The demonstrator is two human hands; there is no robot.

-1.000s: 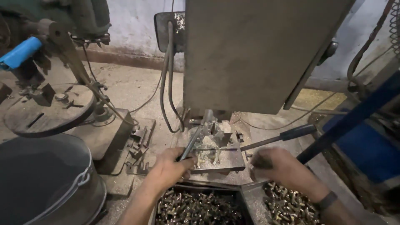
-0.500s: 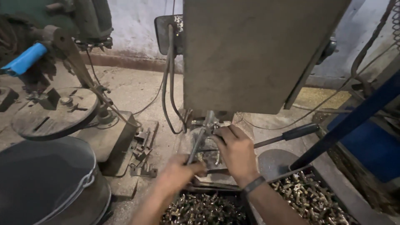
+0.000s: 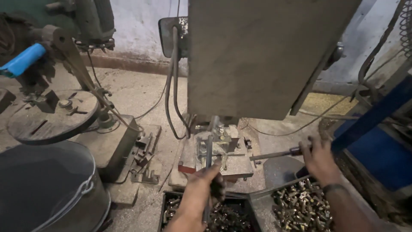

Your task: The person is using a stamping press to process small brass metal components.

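Observation:
A metal clamping fixture [image 3: 223, 150] sits on the machine's small table under a big grey housing [image 3: 266, 56]. My left hand [image 3: 201, 189] is closed around a thin upright metal rod [image 3: 208, 148] that rises into the fixture. My right hand [image 3: 319, 160] grips the dark handle of a long lever [image 3: 274, 154] that sticks out from the fixture's right side. Below my hands, a black tray [image 3: 169, 202] and a second tray [image 3: 300, 206] each hold several small metal parts.
A grey metal bucket [image 3: 43, 189] stands at the bottom left. Behind it is a drill press with a round table [image 3: 51, 116] and a blue handle [image 3: 21, 60]. Cables [image 3: 171, 86] hang at the centre. A blue frame [image 3: 377, 116] borders the right.
My right hand went from the right tray to the fixture, then right onto the lever handle. My left hand stayed low in front of the fixture, on the rod.

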